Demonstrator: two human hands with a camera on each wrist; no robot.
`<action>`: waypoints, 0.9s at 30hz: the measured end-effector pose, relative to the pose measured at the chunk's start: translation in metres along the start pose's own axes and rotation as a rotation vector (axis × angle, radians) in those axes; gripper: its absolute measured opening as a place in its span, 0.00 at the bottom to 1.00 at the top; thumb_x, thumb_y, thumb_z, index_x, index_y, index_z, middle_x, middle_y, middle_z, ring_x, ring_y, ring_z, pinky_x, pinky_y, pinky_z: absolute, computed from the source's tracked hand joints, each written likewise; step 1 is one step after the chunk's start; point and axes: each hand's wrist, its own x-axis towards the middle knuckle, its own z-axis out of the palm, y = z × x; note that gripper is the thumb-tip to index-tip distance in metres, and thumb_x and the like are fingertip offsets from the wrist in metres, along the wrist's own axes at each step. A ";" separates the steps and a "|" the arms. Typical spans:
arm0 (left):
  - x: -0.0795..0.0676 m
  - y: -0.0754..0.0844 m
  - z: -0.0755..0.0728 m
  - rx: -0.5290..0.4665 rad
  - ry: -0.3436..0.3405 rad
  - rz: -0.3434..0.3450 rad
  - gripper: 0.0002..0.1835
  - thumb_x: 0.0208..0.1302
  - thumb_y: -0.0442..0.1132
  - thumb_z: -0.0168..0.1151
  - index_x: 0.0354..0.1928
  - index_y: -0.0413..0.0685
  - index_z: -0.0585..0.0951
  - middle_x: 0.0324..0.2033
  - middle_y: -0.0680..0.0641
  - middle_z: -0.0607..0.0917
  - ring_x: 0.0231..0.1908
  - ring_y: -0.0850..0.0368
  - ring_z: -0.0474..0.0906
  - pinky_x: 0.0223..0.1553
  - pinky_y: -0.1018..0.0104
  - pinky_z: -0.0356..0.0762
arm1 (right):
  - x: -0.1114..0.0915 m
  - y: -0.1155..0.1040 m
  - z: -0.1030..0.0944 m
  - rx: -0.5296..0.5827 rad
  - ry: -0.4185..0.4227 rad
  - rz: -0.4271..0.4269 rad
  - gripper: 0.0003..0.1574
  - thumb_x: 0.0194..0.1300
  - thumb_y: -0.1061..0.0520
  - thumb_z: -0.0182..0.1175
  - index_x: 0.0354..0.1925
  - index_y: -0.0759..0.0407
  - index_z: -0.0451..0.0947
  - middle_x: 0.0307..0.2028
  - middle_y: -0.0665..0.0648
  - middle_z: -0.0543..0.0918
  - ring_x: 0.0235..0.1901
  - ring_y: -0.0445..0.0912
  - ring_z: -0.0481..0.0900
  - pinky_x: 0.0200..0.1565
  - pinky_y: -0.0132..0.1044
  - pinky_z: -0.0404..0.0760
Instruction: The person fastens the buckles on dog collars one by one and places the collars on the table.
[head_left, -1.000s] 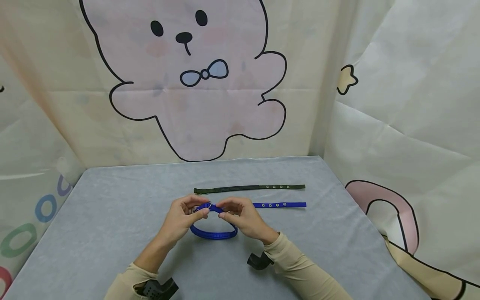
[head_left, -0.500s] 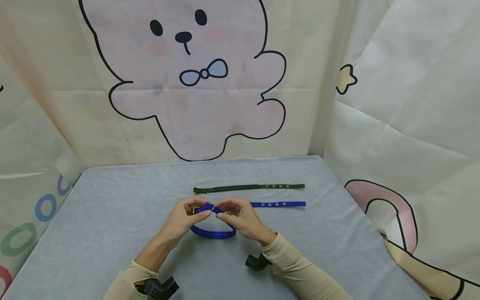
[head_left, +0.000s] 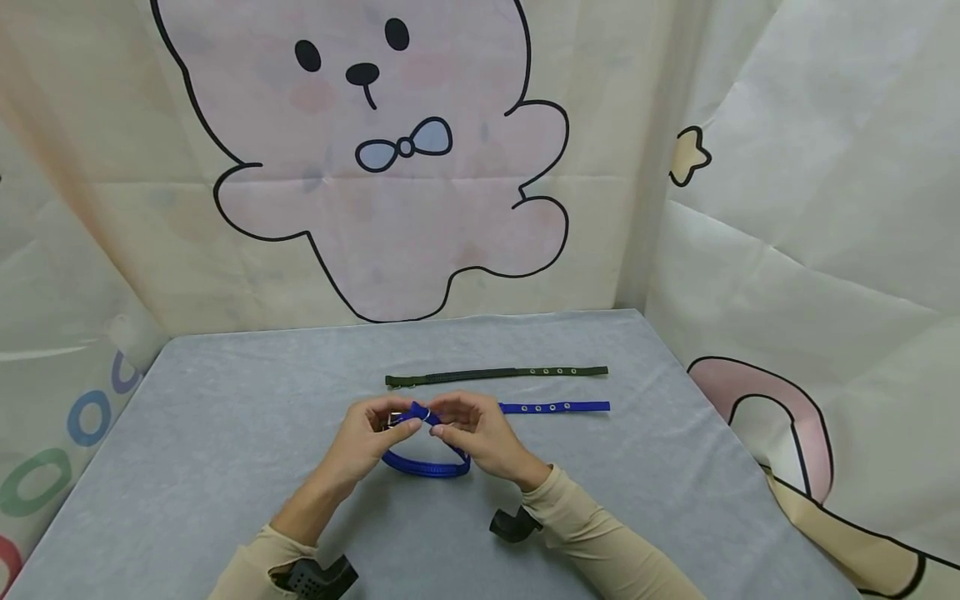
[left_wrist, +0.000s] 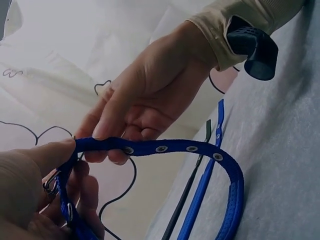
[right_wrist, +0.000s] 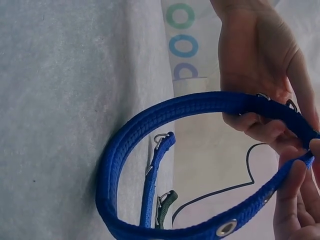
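A blue collar (head_left: 429, 470) is bent into a loop between both hands, its padded part hanging low over the table. My left hand (head_left: 363, 433) pinches its buckle end. The metal buckle (left_wrist: 50, 183) shows beside the left fingers in the left wrist view. My right hand (head_left: 483, 433) pinches the narrow strap end between thumb and fingers. Metal-rimmed holes (left_wrist: 192, 149) line the strap from the right fingertips on. Both sets of fingertips meet at the top of the loop, where the strap lies against the buckle end. Fingers partly hide the strap's tip.
Behind the hands, a second blue collar (head_left: 555, 407) lies straight on the grey cloth-covered table (head_left: 247, 450), its left part hidden by the hands. Farther back a dark green collar (head_left: 480, 375) lies parallel to it. A printed curtain (head_left: 420, 225) stands behind the table.
Both hands keep their grip on the collar, and the right hand has shifted slightly left. The buckle shows more clearly by the left fingers, and the loop looks slightly narrower.
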 end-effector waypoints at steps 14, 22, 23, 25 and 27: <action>-0.003 0.000 0.010 0.124 -0.020 0.118 0.09 0.63 0.39 0.72 0.44 0.44 0.88 0.38 0.43 0.89 0.33 0.63 0.79 0.34 0.68 0.77 | -0.001 -0.005 0.003 -0.028 -0.009 0.019 0.15 0.71 0.63 0.62 0.54 0.67 0.79 0.45 0.71 0.85 0.38 0.39 0.84 0.38 0.32 0.84; -0.004 0.002 0.009 0.143 -0.022 0.076 0.13 0.64 0.36 0.70 0.48 0.39 0.87 0.39 0.41 0.88 0.31 0.63 0.75 0.33 0.70 0.75 | -0.001 -0.007 0.003 -0.100 0.029 0.026 0.14 0.70 0.63 0.62 0.53 0.65 0.82 0.44 0.67 0.87 0.37 0.37 0.83 0.31 0.31 0.81; -0.004 0.002 0.009 0.141 -0.018 0.072 0.13 0.64 0.36 0.70 0.48 0.38 0.87 0.38 0.41 0.88 0.31 0.63 0.75 0.33 0.70 0.75 | -0.001 -0.007 0.003 -0.107 0.033 0.028 0.14 0.70 0.63 0.62 0.53 0.64 0.82 0.44 0.66 0.87 0.37 0.37 0.84 0.31 0.32 0.82; -0.003 0.003 0.011 0.143 -0.013 0.072 0.13 0.64 0.37 0.70 0.47 0.39 0.87 0.37 0.41 0.88 0.31 0.63 0.76 0.33 0.70 0.75 | -0.002 -0.008 0.003 -0.116 0.037 0.028 0.14 0.70 0.62 0.63 0.52 0.64 0.83 0.44 0.66 0.87 0.38 0.38 0.84 0.33 0.33 0.83; -0.002 0.003 0.012 0.148 -0.007 0.079 0.12 0.64 0.38 0.71 0.46 0.40 0.87 0.35 0.42 0.87 0.31 0.63 0.76 0.32 0.70 0.75 | -0.002 -0.008 0.002 -0.122 0.046 0.026 0.14 0.69 0.62 0.65 0.52 0.64 0.83 0.43 0.65 0.88 0.38 0.38 0.84 0.34 0.33 0.84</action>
